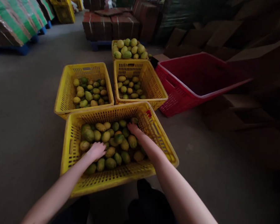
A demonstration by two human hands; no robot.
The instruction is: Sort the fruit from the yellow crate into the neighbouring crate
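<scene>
In front of me stands a large yellow plastic crate (166, 148) with a layer of oval, green-to-yellow fruits (110, 163) in it; they may be mangoes or lemons, I cannot tell which. My left hand (98, 150) reaches into the left half, its fingers curled down over a green fruit (106, 145) mostly hidden behind them. Near the far right corner, my right hand (133, 128) has its fingers bent around a dark green fruit (134, 120). Both hands are low among the fruits, back sides up.
Behind stand two smaller yellow crates (58, 96) (157, 90) partly filled with such fruits, and a heaped one (113, 49). A red crate (177, 90) is at right, cardboard boxes (247, 105) beyond it. Packed cartons (98, 28) sit on a blue pallet (94, 46).
</scene>
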